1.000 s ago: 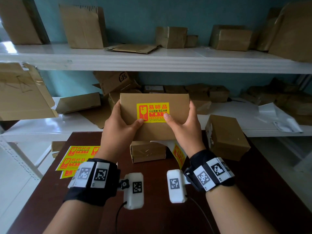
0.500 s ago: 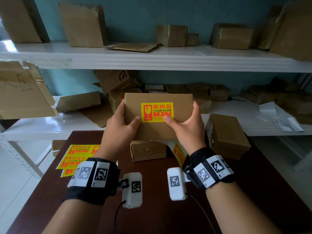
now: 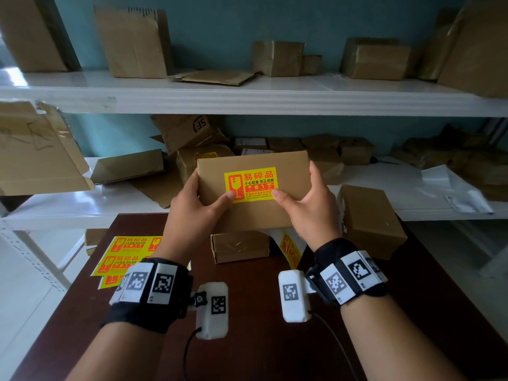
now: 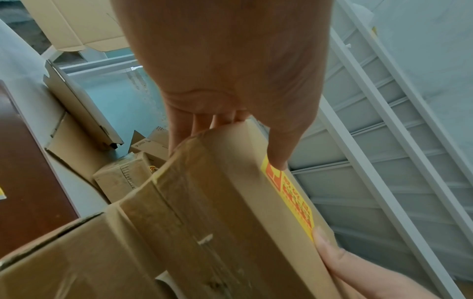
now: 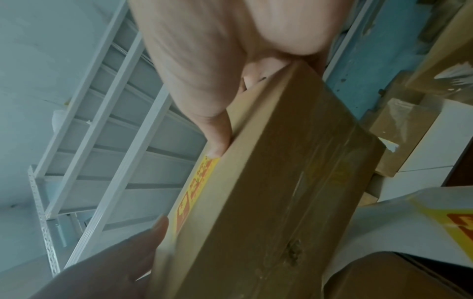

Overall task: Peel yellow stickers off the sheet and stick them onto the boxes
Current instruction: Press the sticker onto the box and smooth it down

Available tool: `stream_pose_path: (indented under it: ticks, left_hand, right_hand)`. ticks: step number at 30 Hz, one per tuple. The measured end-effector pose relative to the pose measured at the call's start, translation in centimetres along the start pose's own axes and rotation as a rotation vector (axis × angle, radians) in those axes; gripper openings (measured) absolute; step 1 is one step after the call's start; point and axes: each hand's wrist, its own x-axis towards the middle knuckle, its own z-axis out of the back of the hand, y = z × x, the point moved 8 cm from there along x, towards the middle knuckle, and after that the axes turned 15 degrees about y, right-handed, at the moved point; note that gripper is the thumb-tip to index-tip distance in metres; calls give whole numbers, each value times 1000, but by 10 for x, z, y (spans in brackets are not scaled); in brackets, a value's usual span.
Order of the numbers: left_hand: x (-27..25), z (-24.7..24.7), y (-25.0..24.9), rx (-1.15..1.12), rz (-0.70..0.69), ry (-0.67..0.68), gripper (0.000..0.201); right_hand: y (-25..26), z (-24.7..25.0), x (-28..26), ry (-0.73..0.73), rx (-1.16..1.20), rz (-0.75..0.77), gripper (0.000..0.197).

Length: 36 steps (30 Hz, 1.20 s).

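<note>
Gripping the box (image 3: 253,188) between both hands, thumbs on its yellow sticker (image 3: 251,185).

Both my forearms reach forward, wrists banded in black straps. My left hand (image 3: 192,213) grips the box (image 3: 253,213) at its left edge, thumb laid flat across the near face, fingers wrapped behind. My right hand (image 3: 310,210) mirrors it on the right edge, thumb pressing the yellow sticker (image 3: 251,185).
</note>
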Motion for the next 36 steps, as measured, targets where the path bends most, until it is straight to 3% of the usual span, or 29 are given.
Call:
stream_pose_path:
  ticks: [6,14,19,27,36]
  left_hand:
    - [2,8,6,47,18,-66,85]
    - [-3,21,8,101,146,-220,106]
    - [-10,31,6,113,213,-317,95]
    - [-14,32,-7,208,126,-395,62]
    - [-11,24,-12,208,29,-373,35]
  right_hand:
    - [3,-3,-2,20,-32,34,86]
    - [16,-21,-16,14,43,96,70]
    - [20,-29,-22,-8,60,83,64]
    - [18,-30,-22,-63,74,14,109]
    - [15,-14,-18,-75,53,-11,101]
